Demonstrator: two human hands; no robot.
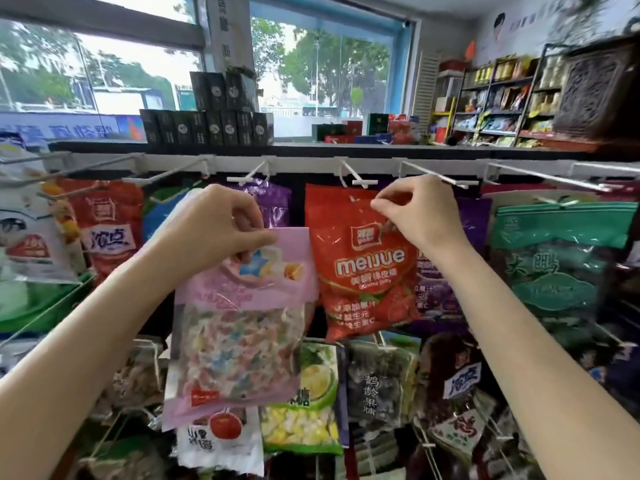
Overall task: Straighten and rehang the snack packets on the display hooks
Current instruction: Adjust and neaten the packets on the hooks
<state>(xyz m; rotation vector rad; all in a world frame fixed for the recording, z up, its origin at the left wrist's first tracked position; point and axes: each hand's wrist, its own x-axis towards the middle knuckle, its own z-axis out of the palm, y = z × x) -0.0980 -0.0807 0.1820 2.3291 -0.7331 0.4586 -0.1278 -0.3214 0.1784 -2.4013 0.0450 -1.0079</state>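
- The step in hand looks like rehanging: the left hand (221, 223) carries a pink packet (242, 320) off the hooks, while the right hand (419, 213) works at the top of a red packet (367, 268) that hangs on the rack.
- The left grip is pressed together on the pink packet's top edge, thumb in front and fingers behind, so the packet dangles free in front of the lower rows, tilted a little to one side.
- The right grip pinches the upper right corner of the red packet, thumb and forefinger closed on the film just below a white hook (360, 181).
- I cannot tell whether the red packet's hole is fully seated on that hook; its top edge sits close under the hook's tip.
- The pink packet has a plain pink header, a clear window full of pastel star-shaped sweets and a small red label near the bottom; the film looks soft and crinkled.
- The red packet is glossy, printed "meijue", and hangs slightly skewed, with its lower end swung left.
- The next move probably calls for levelling the red packet, then finding a free hook, perhaps the one just left (246, 176), and threading the pink header's hole over its tip.
- A purple packet (273, 199) hangs behind, between the two hands.
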